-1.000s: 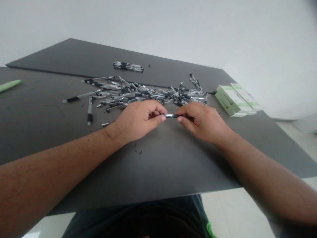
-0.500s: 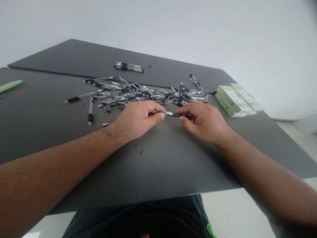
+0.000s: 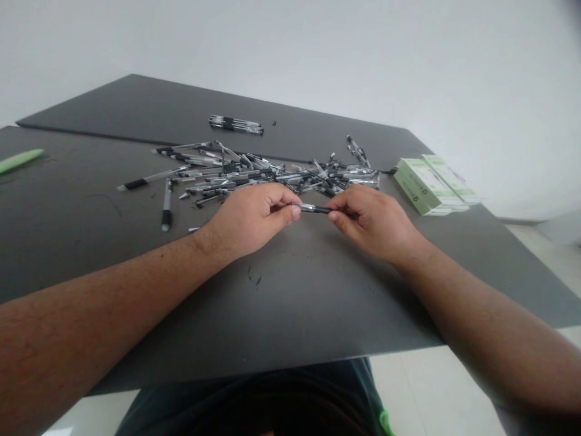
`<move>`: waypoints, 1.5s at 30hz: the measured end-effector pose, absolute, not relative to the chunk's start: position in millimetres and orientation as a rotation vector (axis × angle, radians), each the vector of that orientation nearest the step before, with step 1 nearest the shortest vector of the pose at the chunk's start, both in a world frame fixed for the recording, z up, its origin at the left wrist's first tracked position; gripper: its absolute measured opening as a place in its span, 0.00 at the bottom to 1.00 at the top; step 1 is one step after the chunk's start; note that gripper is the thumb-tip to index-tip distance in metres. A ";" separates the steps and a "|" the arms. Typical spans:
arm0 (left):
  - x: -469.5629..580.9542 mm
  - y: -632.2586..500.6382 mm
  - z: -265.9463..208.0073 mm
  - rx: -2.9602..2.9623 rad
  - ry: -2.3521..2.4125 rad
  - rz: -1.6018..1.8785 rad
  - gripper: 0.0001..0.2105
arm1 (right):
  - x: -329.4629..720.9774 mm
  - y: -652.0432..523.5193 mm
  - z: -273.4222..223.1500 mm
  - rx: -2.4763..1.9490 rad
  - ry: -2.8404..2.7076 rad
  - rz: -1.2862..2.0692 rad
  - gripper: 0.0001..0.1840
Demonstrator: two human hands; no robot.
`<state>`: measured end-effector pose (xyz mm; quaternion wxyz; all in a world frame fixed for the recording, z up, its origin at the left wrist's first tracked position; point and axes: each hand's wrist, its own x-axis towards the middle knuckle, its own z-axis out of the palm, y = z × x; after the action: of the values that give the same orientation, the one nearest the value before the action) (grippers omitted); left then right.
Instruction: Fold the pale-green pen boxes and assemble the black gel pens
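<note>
Between my two hands lies a pen [image 3: 313, 208], black with a clear, shiny section, held level above the table. My left hand [image 3: 261, 218] pinches its left end between thumb and fingers. Its right end is gripped by my right hand [image 3: 370, 218], whose fingers hide that tip. Just beyond my hands spreads a loose pile of clear and black pens and pen parts [image 3: 245, 172]. One separate pen part with a black grip [image 3: 166, 206] rests left of my left hand.
A neat bundle of pens [image 3: 236, 125] lies on the farther dark tabletop [image 3: 318, 124]. Green and white boxes [image 3: 431, 184] stand at the right. A green object [image 3: 20, 160] lies at the far left. The near table's front edge [image 3: 254, 370] runs close to my lap.
My right hand has shifted very slightly left along with the pen. Both hands keep their pinch on it, and the pile looks the same.
</note>
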<state>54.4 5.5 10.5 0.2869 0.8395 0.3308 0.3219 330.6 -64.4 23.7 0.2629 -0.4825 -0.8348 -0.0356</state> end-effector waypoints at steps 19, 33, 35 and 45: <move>53.7 4.8 13.4 2.268 0.837 0.855 0.08 | 329.8 -66.7 26.1 -1.226 -2.263 -0.064 0.03; 54.5 3.7 17.9 2.279 0.855 0.783 0.09 | 328.2 -65.4 26.6 -1.196 -2.282 -0.038 0.03; 54.1 3.2 20.4 2.297 0.877 0.769 0.10 | 329.0 -64.8 26.7 -1.199 -2.282 -0.038 0.03; 51.8 0.4 26.2 2.326 0.875 0.815 0.10 | 331.4 -67.9 35.2 -1.236 -2.272 0.022 0.03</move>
<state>51.8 0.4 26.2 0.2600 0.8587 0.3230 0.3010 331.4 -67.9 35.2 0.2739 -0.4597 -0.8447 0.0081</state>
